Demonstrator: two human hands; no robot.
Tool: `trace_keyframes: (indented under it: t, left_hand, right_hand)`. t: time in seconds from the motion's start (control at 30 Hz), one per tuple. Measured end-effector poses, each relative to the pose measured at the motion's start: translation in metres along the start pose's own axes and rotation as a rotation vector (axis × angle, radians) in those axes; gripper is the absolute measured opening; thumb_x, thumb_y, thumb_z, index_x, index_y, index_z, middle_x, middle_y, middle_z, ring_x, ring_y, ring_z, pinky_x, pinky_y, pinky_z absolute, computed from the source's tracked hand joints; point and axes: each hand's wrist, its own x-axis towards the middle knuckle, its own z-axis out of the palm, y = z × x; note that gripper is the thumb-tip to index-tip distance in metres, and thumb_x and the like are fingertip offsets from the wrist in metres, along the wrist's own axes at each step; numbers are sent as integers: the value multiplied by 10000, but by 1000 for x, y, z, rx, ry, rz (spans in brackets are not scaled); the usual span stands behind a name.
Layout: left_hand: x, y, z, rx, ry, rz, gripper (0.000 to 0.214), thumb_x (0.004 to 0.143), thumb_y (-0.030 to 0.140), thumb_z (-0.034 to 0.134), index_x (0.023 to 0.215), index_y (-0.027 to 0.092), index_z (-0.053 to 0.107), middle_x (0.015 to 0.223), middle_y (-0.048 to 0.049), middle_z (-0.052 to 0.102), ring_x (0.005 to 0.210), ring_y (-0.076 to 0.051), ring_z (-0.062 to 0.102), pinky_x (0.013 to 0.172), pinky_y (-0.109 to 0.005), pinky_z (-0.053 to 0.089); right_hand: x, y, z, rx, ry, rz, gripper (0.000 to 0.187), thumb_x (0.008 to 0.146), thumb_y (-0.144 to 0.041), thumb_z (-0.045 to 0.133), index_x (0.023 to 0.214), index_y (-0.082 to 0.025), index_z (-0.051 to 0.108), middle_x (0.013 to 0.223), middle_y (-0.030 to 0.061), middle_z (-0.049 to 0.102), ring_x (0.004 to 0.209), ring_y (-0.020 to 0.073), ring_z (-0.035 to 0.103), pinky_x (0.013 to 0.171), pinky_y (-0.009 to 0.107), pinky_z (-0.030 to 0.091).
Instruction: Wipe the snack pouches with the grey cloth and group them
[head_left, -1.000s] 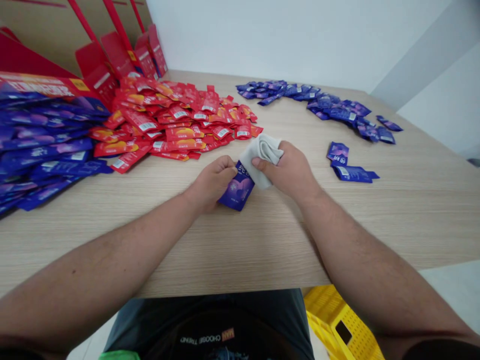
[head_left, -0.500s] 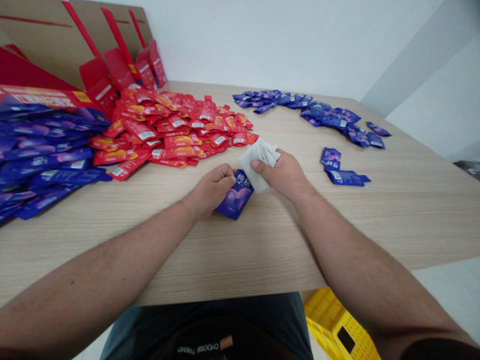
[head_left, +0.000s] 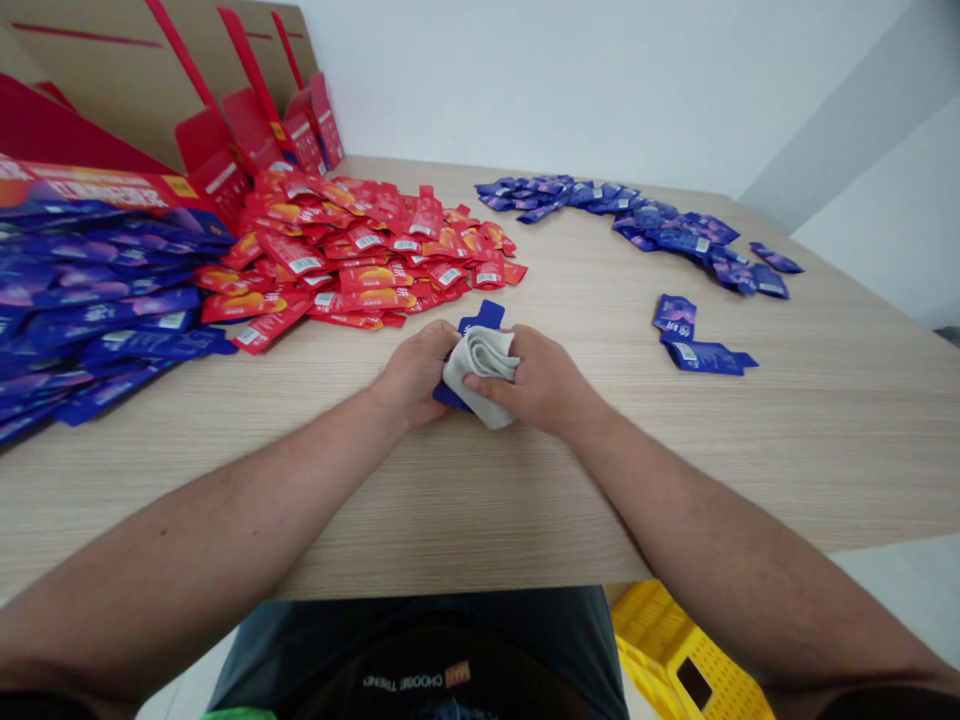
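Observation:
My left hand (head_left: 411, 375) pins a blue packet (head_left: 480, 318) flat on the wooden table (head_left: 525, 500), fingers curled over its left edge. My right hand (head_left: 536, 385) is closed on a folded grey-white cloth (head_left: 480, 360) and presses it onto the packet, covering most of it. Only the packet's top corner and a sliver of its lower left edge show.
A heap of red packets (head_left: 360, 255) lies just behind my hands, with a stack of blue packets (head_left: 90, 310) at the left. More blue packets (head_left: 645, 225) curve across the far right, two (head_left: 694, 340) lie nearer. Red and brown cartons (head_left: 187, 110) stand at the back left. A yellow crate (head_left: 690, 660) sits under the table edge.
My right hand has drawn the cloth down and left over the blue packet, which was mostly uncovered before. My left hand has stayed on the packet.

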Motion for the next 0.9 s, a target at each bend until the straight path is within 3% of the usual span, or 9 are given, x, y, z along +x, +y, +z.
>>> trace_keyframes:
  t: [0.1,0.2,0.33,0.43,0.5,0.63,0.7,0.8,0.9]
  left_hand:
    - [-6,4,1,-8,-40,-1,164,729,119,593,635,190,478,563,27,511,508,-115,518,519,-243,471]
    - [-6,6,1,9,-45,8,160,719,107,589,639,186,475,545,32,497,473,-110,499,481,-234,453]
    - [3,5,-1,-16,-10,12,48,752,134,557,770,178,551,643,-7,608,530,-150,594,523,-275,525]
    - [6,7,-1,-25,7,16,97,783,147,547,861,156,604,704,-33,652,558,-148,623,543,-270,546]
    - [5,9,0,-29,2,17,91,799,132,538,853,150,610,666,-14,627,516,-121,588,526,-242,533]
    - [-2,10,3,-36,-10,-12,46,847,181,567,805,174,585,600,17,578,478,-117,557,491,-245,530]
    - [-5,7,4,-24,-71,-31,69,846,239,605,812,181,591,606,11,584,478,-130,558,448,-244,506]
    - [-6,0,4,5,-146,-19,106,822,281,628,865,186,612,648,-11,618,507,-155,586,416,-239,460]
    - [-5,-5,5,10,-128,15,188,754,243,692,918,189,616,699,-6,649,569,-157,623,548,-283,531]
  right_hand:
    - [-2,-5,5,16,-109,-199,296,855,-477,697,932,-191,693,929,64,680,947,235,605,848,344,458]
    - [1,2,4,29,-139,-203,301,827,-480,721,921,-196,687,939,60,683,950,236,608,854,348,468]
    - [11,31,-10,20,252,206,393,796,-509,713,985,-167,675,969,105,693,895,267,632,802,400,497]
    - [16,50,-19,195,428,292,452,813,-490,687,1111,-151,672,1029,110,731,945,283,664,830,421,512]
    - [16,53,-19,351,386,272,464,806,-494,699,1120,-153,680,1027,95,751,938,272,682,831,406,522]
    - [11,41,-4,591,133,191,484,761,-546,751,1061,-171,687,975,68,760,870,244,695,754,358,540]
    - [9,33,5,663,72,157,468,763,-545,758,1053,-186,677,942,49,757,829,228,695,716,340,544]
    - [6,26,12,624,102,155,434,772,-515,761,1057,-200,673,919,34,755,811,221,692,702,334,540]
    - [7,25,12,484,166,162,402,792,-518,733,1033,-200,684,919,37,759,828,227,691,722,345,528]
